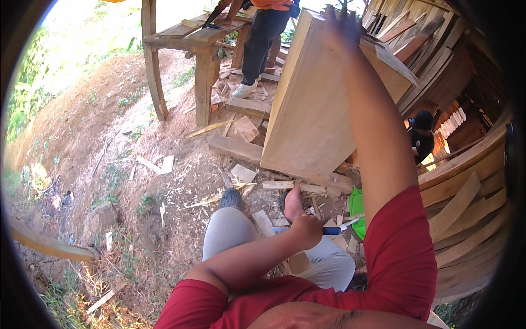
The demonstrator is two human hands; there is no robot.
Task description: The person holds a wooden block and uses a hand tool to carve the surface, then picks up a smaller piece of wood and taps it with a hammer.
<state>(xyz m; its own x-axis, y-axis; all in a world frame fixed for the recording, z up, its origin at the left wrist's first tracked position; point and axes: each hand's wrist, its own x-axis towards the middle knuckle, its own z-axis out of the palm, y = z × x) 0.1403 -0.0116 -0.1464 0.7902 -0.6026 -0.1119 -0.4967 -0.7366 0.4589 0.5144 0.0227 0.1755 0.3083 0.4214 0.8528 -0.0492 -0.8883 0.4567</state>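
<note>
My left hand (308, 231) is closed in a fist above my bent legs. From the fist sticks out the dark blue handle (331, 231) of a tool; its kind I cannot make out. My right arm reaches far forward, and my right hand (342, 30) rests with spread fingers at the top edge of a large wooden box-like piece (312, 109). That piece stands tilted in front of me, with a broad smooth panel and a thick side edge. Its far side is hidden.
Wood offcuts (244, 173) and shavings litter the dirt ground. A person (266, 38) stands at a wooden workbench (200, 35) ahead. Another person (422, 134) is at the right. Planks (471, 219) lie stacked there, and a green bag (356, 211) lies near my right arm.
</note>
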